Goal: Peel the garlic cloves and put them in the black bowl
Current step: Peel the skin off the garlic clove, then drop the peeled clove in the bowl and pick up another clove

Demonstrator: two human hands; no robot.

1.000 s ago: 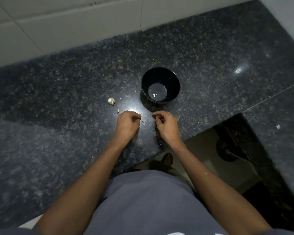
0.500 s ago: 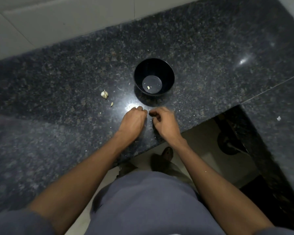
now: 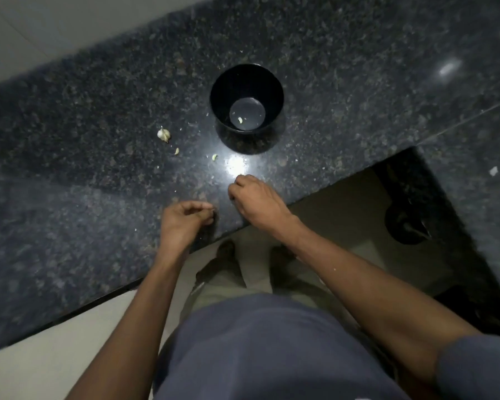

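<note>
In the head view, the black bowl (image 3: 246, 106) is standing above the centre of the frame on the dark speckled surface (image 3: 70, 183), and one pale peeled piece (image 3: 240, 120) is lying on its bottom. Left of the bowl, a garlic bulb remnant (image 3: 163, 134) is sitting apart from it, with a small clove (image 3: 177, 151) just below and right of it and a greenish bit (image 3: 214, 157) nearer the bowl's foot.

The right hand (image 3: 257, 202) is hovering over the bright glare spot just below the bowl, fingers curled inward; whether it is pinching a clove there is impossible to tell, as the fingertips are hiding whatever is under them. The left hand (image 3: 182, 223) is sitting lower and to the left near the surface's edge, its fingers bent with thumb and forefinger nearly meeting, possibly on a scrap of skin too small to make out.

To do this step well, the person is probably best off steadying the clove with one hand, picking the papery skin away at one end with the other, and keeping loose skin out of the bowl.
</note>
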